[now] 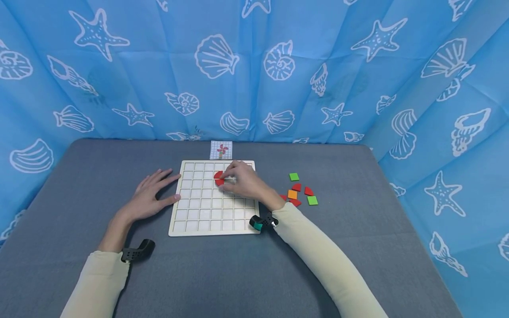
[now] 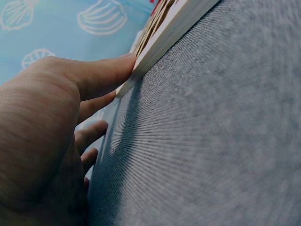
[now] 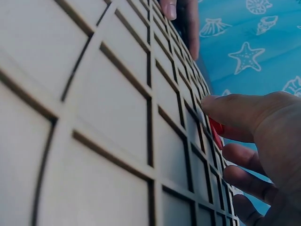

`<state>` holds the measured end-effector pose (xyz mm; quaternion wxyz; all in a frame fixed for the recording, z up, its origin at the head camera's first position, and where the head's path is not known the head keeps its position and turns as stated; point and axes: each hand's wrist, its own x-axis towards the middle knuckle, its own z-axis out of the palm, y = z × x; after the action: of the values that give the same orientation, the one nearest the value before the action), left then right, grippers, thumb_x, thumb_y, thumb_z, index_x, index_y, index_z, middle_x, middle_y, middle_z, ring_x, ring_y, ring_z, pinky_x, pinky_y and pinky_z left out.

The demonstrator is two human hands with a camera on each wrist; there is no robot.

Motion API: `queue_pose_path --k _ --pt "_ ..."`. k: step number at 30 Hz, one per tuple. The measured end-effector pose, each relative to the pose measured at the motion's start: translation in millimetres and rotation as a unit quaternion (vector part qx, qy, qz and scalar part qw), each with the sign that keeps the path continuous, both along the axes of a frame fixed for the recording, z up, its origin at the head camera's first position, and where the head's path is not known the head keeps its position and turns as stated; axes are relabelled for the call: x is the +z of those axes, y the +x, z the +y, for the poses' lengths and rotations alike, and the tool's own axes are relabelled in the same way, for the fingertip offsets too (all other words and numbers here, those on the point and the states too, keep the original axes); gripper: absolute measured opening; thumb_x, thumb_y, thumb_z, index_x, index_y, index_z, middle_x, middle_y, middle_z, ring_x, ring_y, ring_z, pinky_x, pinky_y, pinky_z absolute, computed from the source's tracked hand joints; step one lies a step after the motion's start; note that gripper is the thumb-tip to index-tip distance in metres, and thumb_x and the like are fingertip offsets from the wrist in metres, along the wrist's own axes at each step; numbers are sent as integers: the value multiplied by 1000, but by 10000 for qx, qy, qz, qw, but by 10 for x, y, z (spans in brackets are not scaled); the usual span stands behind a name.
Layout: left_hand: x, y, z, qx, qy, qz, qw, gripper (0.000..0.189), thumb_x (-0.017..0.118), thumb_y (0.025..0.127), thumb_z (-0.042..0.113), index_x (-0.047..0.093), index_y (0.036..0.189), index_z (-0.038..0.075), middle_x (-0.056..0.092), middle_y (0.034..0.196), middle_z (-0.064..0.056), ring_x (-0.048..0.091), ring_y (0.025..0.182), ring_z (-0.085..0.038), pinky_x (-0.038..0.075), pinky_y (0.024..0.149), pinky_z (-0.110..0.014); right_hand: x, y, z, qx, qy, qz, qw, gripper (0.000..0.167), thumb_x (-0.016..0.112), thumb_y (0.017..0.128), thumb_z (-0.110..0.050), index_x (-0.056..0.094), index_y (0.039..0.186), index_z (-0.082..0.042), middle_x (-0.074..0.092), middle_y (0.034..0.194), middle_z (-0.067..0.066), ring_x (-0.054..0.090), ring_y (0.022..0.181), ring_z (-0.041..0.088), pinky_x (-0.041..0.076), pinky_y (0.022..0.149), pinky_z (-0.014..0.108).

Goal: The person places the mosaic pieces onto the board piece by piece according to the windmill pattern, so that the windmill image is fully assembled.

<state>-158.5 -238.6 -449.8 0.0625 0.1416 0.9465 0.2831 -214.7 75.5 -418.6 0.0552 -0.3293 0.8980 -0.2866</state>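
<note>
A pale wooden grid board (image 1: pixel 199 204) lies on the grey table. Two red quarter-round tiles (image 1: pixel 218 175) sit one below the other in its upper middle cells. My right hand (image 1: pixel 246 181) reaches over the board from the right, thumb and forefinger pinching the lower red tile at the surface. In the right wrist view some red (image 3: pixel 216 134) shows by the thumb, the rest hidden behind the fingers. At the board's left edge, my left hand (image 1: pixel 149 198) is spread, its thumb and forefinger touching the side; the left wrist view shows the thumb (image 2: pixel 106 73) against the wooden rim (image 2: pixel 160 52).
Right of the board lie loose tiles: an orange square (image 1: pixel 292 194), two green squares (image 1: pixel 312 200) and several red quarter-rounds (image 1: pixel 309 191), one partly behind my right wrist. A small pattern card (image 1: pixel 214 146) is beyond the board's back edge. A blue shell-print curtain (image 1: pixel 246 92) hangs behind the table.
</note>
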Motion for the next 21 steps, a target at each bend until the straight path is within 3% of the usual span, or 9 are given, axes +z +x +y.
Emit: queue_pose_path --k 21 --pt "12 4 8 -5 -19 23 10000 74 65 97 48 41 156 10 23 163 -25 7 152 -47 1 118 -67 -51 -30 -80 -272 326 195 9989 29 84 86 -31 80 110 -14 66 108 3 57 106 21 43 92 44"
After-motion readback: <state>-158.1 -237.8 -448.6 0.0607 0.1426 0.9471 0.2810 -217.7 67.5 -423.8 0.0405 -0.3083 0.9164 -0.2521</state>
